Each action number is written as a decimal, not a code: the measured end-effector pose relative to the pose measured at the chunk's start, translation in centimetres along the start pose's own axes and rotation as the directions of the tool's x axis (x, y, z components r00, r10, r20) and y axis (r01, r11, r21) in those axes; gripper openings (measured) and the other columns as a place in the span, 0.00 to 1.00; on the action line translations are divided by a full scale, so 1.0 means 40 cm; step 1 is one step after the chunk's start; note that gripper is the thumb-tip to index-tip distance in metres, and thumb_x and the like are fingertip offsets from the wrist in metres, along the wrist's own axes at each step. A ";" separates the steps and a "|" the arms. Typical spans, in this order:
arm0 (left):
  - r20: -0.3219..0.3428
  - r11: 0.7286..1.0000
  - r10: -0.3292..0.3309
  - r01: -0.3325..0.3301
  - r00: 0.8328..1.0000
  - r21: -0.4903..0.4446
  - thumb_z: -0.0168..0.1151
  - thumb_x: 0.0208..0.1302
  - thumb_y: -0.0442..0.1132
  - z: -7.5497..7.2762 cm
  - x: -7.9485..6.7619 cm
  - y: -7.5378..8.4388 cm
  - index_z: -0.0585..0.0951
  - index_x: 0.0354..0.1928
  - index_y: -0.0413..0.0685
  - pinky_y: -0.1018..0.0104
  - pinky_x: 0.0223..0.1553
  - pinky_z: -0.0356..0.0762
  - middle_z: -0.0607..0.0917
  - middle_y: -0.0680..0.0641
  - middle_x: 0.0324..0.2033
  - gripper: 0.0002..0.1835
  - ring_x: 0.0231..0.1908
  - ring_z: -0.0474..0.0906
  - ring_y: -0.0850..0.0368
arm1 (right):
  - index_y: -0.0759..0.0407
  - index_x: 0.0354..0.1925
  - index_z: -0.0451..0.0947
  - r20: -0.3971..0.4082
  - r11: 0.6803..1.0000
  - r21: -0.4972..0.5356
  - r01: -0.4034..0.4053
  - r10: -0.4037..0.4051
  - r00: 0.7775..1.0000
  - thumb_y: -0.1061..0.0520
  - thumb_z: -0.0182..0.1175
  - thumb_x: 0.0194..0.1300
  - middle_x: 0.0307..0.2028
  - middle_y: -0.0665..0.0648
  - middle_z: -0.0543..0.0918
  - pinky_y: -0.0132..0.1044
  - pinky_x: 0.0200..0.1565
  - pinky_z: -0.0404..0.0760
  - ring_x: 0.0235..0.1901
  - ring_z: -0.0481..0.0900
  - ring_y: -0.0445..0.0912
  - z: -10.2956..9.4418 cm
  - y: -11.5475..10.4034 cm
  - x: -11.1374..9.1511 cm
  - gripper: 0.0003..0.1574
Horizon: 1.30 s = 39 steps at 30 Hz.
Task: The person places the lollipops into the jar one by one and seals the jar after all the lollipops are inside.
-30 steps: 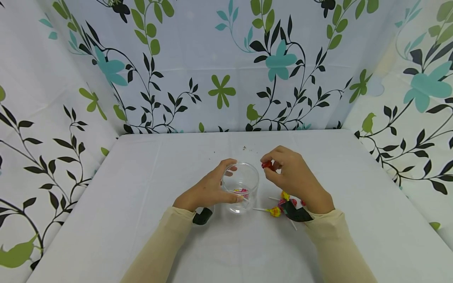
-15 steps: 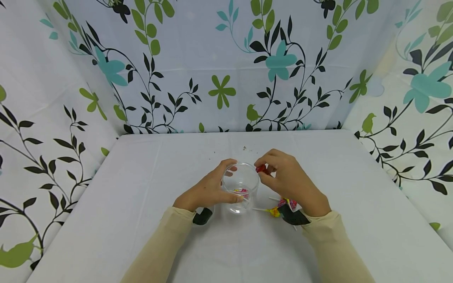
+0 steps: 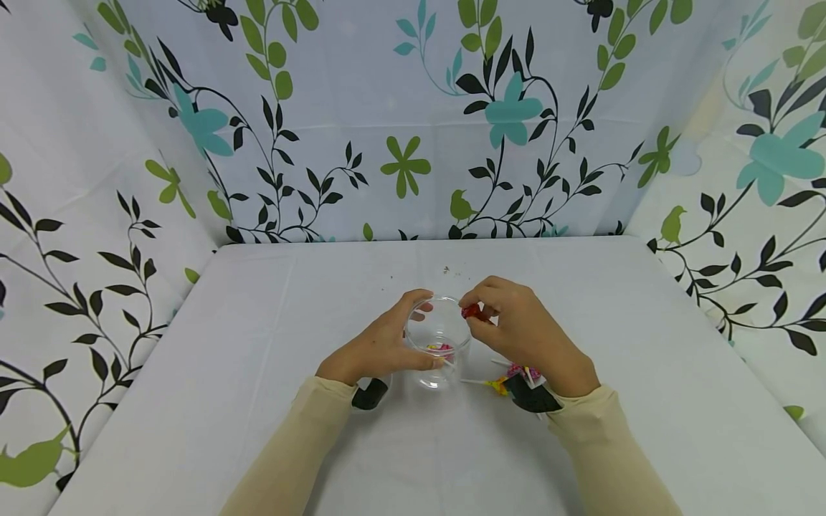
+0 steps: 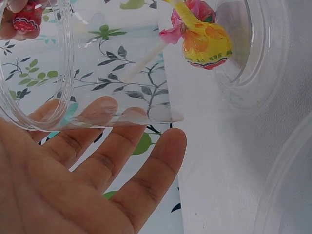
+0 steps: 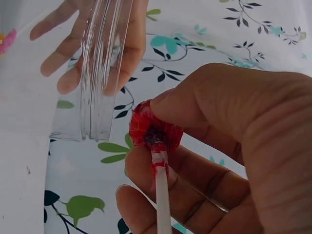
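Observation:
My left hand [image 3: 381,344] grips a clear round jar [image 3: 434,381] from the left side, thumb in front and fingers behind. Inside, near the bottom, lie a yellow lollipop [image 4: 207,46] and a pink one [image 4: 199,9], as the left wrist view shows. Just right of the jar's rim, my right hand [image 3: 525,333] pinches a red-wrapped lollipop [image 5: 156,129] by its head between thumb and fingers. Its white stick [image 5: 163,204] points back toward the wrist. The lollipop is outside the jar, close to the rim.
Under the right wrist, partly hidden, several lollipops [image 3: 516,370] lie on the white table [image 3: 258,444]. A clear curved edge [image 4: 287,180] shows beside the jar in the left wrist view. Small brown crumbs [image 3: 447,270] dot the table behind. Leaf-patterned cloth [image 3: 400,86] surrounds the back and sides.
My right hand has moved left and slightly nearer with the red lollipop, up to the jar's rim. The left hand and jar stay in place.

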<state>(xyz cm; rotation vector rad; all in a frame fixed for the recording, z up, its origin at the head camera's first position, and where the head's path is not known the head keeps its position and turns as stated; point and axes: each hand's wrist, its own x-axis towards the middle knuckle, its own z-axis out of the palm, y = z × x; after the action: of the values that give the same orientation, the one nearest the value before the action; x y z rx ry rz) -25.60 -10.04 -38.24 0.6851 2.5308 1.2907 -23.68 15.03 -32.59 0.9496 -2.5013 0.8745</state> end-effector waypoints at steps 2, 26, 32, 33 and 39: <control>0.003 1.000 0.001 -0.001 1.000 0.002 0.82 0.52 0.57 0.000 0.000 0.000 0.57 0.77 0.71 0.42 0.66 0.73 0.71 0.50 0.73 0.55 0.71 0.68 0.52 | 0.58 0.42 0.87 0.012 1.000 0.000 -0.015 0.015 1.000 0.66 0.71 0.61 0.41 0.52 0.87 0.36 0.36 0.85 0.34 0.81 0.44 0.000 -0.002 0.000 0.10; 0.000 0.999 -0.038 0.038 0.999 -0.002 0.82 0.52 0.52 0.001 0.003 0.003 0.58 0.76 0.70 0.41 0.64 0.75 0.72 0.59 0.69 0.54 0.70 0.68 0.54 | 0.58 0.50 0.86 0.008 0.997 -0.051 -0.061 0.061 0.998 0.63 0.72 0.62 0.48 0.55 0.87 0.42 0.40 0.87 0.38 0.84 0.47 -0.022 -0.001 -0.004 0.16; 0.005 1.000 -0.025 0.025 1.000 0.008 0.82 0.52 0.52 0.001 0.004 0.000 0.58 0.77 0.68 0.39 0.65 0.74 0.71 0.55 0.71 0.54 0.70 0.68 0.52 | 0.58 0.48 0.86 -0.007 0.998 -0.049 -0.048 0.047 0.999 0.65 0.71 0.61 0.46 0.55 0.87 0.44 0.39 0.87 0.37 0.84 0.48 -0.026 0.006 -0.006 0.16; 0.006 1.000 -0.022 0.022 1.000 0.009 0.82 0.52 0.52 0.000 0.004 0.000 0.57 0.77 0.68 0.39 0.65 0.74 0.71 0.53 0.72 0.55 0.70 0.68 0.52 | 0.58 0.48 0.86 -0.006 0.997 -0.051 -0.050 0.050 0.999 0.65 0.71 0.61 0.46 0.55 0.87 0.44 0.39 0.87 0.37 0.84 0.48 -0.027 0.006 -0.006 0.16; 0.006 1.000 -0.021 0.021 1.000 0.005 0.82 0.52 0.52 0.001 0.005 0.001 0.58 0.77 0.68 0.41 0.65 0.74 0.71 0.53 0.72 0.55 0.70 0.68 0.52 | 0.57 0.49 0.86 0.003 0.994 -0.063 -0.087 0.087 0.996 0.63 0.72 0.61 0.47 0.55 0.87 0.43 0.41 0.87 0.38 0.84 0.47 -0.034 0.004 -0.006 0.16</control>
<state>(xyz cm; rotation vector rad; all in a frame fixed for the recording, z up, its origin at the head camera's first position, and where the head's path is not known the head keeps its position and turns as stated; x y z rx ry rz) -25.75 -9.92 -38.22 0.6610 2.5305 1.2744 -23.51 16.11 -31.76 0.8303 -2.5760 0.8142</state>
